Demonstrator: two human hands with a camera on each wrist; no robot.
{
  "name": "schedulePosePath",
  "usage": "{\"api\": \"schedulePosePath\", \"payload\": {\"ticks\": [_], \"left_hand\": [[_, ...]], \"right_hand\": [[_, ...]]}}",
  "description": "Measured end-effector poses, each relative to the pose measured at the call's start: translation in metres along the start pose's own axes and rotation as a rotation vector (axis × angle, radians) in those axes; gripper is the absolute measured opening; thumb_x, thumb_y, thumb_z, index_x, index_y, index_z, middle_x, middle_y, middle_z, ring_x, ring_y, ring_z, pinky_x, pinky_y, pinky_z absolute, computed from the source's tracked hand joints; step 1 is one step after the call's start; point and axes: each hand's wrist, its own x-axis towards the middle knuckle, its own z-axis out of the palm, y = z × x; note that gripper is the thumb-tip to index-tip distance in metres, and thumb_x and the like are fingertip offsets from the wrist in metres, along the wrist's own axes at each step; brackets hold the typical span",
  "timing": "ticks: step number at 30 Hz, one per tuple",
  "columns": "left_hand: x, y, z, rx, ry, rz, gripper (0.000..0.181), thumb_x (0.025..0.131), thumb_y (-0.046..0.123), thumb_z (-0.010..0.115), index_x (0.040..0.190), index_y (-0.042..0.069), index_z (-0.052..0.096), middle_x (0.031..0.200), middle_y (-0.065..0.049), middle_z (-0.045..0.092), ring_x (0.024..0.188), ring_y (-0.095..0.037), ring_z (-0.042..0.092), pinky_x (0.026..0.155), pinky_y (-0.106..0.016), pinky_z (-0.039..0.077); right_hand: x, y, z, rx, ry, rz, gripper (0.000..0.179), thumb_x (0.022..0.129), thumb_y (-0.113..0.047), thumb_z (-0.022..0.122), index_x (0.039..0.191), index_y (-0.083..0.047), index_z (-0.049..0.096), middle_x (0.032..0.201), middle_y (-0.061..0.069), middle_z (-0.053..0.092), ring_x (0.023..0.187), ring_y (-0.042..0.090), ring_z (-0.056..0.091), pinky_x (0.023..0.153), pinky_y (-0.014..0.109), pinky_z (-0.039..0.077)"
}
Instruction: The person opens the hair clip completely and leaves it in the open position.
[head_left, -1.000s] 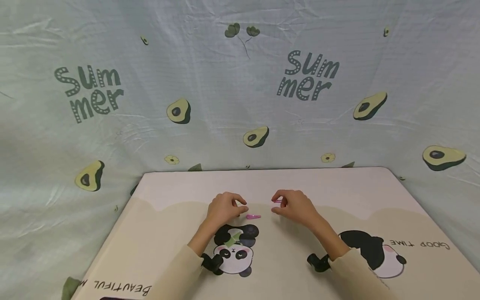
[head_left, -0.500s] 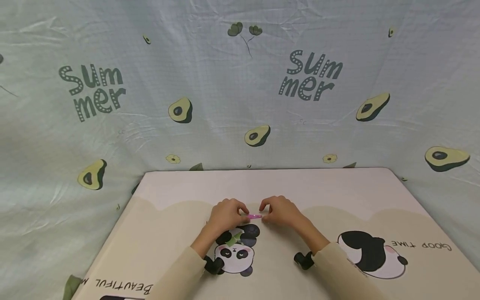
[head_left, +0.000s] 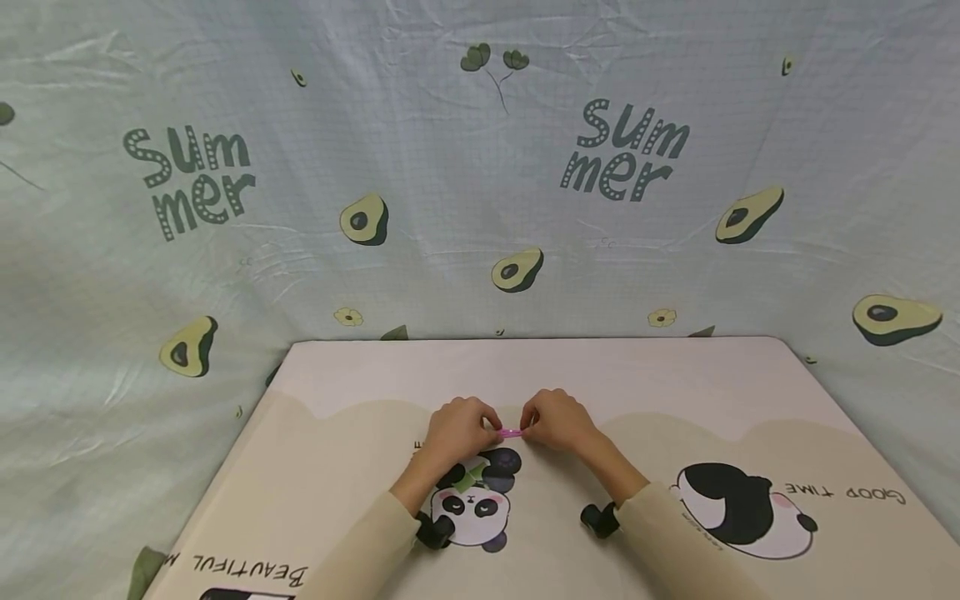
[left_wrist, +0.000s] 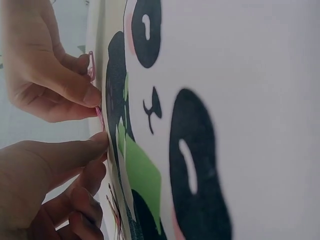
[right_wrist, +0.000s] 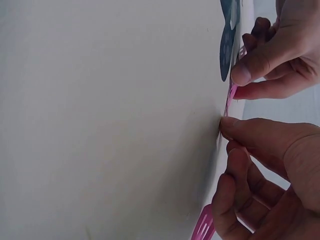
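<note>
A small pink hair clip (head_left: pixel 510 433) lies low over the table, spanning the short gap between my two hands. My left hand (head_left: pixel 457 429) pinches one end between thumb and index finger. At the other end, the thumb and finger of my right hand (head_left: pixel 558 421) pinch the clip's narrow tip. The right wrist view shows the pink clip (right_wrist: pixel 232 97) running from one pair of fingertips to the other, its ends covered by them. A second pink slotted clip (right_wrist: pixel 202 222) shows beside the right hand's curled fingers. Another bit of pink (right_wrist: pixel 243 51) peeks out by the left hand.
The tabletop (head_left: pixel 360 483) is covered with a panda-printed cloth, and one panda print (head_left: pixel 471 508) lies just in front of the left hand. Behind the table's far edge hangs a curtain (head_left: pixel 450 167) with avocado prints. Black wrist cameras (head_left: pixel 600 521) sit at the sleeves.
My hands have come together from either side of the clip. The right hand moved left and closed on its tip; the left moved slightly right and took the other end.
</note>
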Motion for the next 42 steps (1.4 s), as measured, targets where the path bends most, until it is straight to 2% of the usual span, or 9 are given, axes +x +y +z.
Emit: {"api": "schedulePosePath", "payload": {"ticks": [5, 10, 14, 20, 25, 35, 38, 42], "left_hand": [[0.001, 0.003, 0.000, 0.004, -0.004, 0.011, 0.010, 0.086, 0.026, 0.081, 0.092, 0.019, 0.084, 0.074, 0.004, 0.070, 0.062, -0.012, 0.052, 0.054, -0.028, 0.040], [0.004, 0.003, 0.001, 0.004, -0.037, 0.035, 0.011, 0.087, 0.025, 0.080, 0.093, 0.017, 0.083, 0.070, 0.005, 0.066, 0.061, -0.012, 0.051, 0.055, -0.027, 0.039], [0.005, 0.003, 0.000, -0.008, -0.042, 0.050, 0.011, 0.088, 0.024, 0.079, 0.093, 0.016, 0.083, 0.070, 0.005, 0.067, 0.061, -0.012, 0.051, 0.054, -0.027, 0.039], [0.002, 0.005, -0.003, -0.067, -0.002, 0.051, 0.011, 0.090, 0.022, 0.076, 0.095, 0.014, 0.082, 0.064, 0.006, 0.064, 0.057, -0.010, 0.050, 0.051, -0.025, 0.038], [-0.004, 0.012, -0.008, -0.158, 0.030, 0.061, 0.013, 0.092, 0.024, 0.076, 0.098, 0.014, 0.081, 0.058, 0.008, 0.059, 0.052, -0.008, 0.050, 0.048, -0.024, 0.036], [-0.021, 0.032, -0.016, -0.412, 0.115, 0.071, 0.013, 0.092, 0.019, 0.077, 0.103, 0.011, 0.080, 0.059, 0.006, 0.061, 0.053, -0.008, 0.055, 0.050, -0.022, 0.038], [-0.024, 0.038, -0.016, -0.438, 0.147, 0.073, 0.013, 0.091, 0.017, 0.077, 0.102, 0.011, 0.080, 0.060, 0.006, 0.060, 0.052, -0.006, 0.051, 0.048, -0.022, 0.037], [-0.027, 0.046, -0.016, -0.413, 0.196, 0.084, 0.013, 0.091, 0.020, 0.078, 0.102, 0.013, 0.080, 0.059, 0.007, 0.059, 0.050, -0.004, 0.046, 0.046, -0.021, 0.034]], "right_hand": [[0.000, 0.000, 0.000, -0.004, -0.004, 0.013, 0.009, 0.083, -0.012, 0.083, 0.077, -0.016, 0.078, 0.072, -0.005, 0.068, 0.068, 0.014, 0.055, 0.063, 0.032, 0.047], [-0.002, 0.001, 0.000, -0.005, -0.008, 0.014, 0.009, 0.085, -0.014, 0.082, 0.078, -0.016, 0.078, 0.071, -0.006, 0.068, 0.068, 0.014, 0.055, 0.064, 0.032, 0.048], [-0.004, 0.001, -0.003, 0.008, 0.016, 0.006, 0.007, 0.084, -0.014, 0.083, 0.078, -0.015, 0.079, 0.072, -0.006, 0.068, 0.068, 0.013, 0.055, 0.063, 0.031, 0.048], [-0.009, 0.002, -0.012, 0.039, 0.069, -0.015, 0.004, 0.082, -0.013, 0.083, 0.080, -0.013, 0.079, 0.071, -0.005, 0.067, 0.065, 0.011, 0.054, 0.059, 0.027, 0.045], [-0.020, 0.001, -0.023, 0.086, 0.103, -0.018, 0.004, 0.084, -0.013, 0.082, 0.082, -0.012, 0.079, 0.070, -0.005, 0.064, 0.065, 0.011, 0.052, 0.059, 0.026, 0.044], [-0.047, -0.003, -0.047, 0.147, 0.170, -0.006, 0.008, 0.088, -0.017, 0.081, 0.091, -0.010, 0.079, 0.072, -0.004, 0.060, 0.071, 0.013, 0.051, 0.062, 0.025, 0.045], [-0.055, -0.004, -0.054, 0.159, 0.191, -0.016, 0.007, 0.088, -0.016, 0.081, 0.091, -0.010, 0.078, 0.072, -0.004, 0.060, 0.071, 0.013, 0.052, 0.061, 0.024, 0.046], [-0.062, -0.006, -0.061, 0.168, 0.207, -0.032, 0.006, 0.088, -0.013, 0.080, 0.092, -0.009, 0.078, 0.072, -0.003, 0.060, 0.069, 0.013, 0.052, 0.059, 0.022, 0.046]]}}
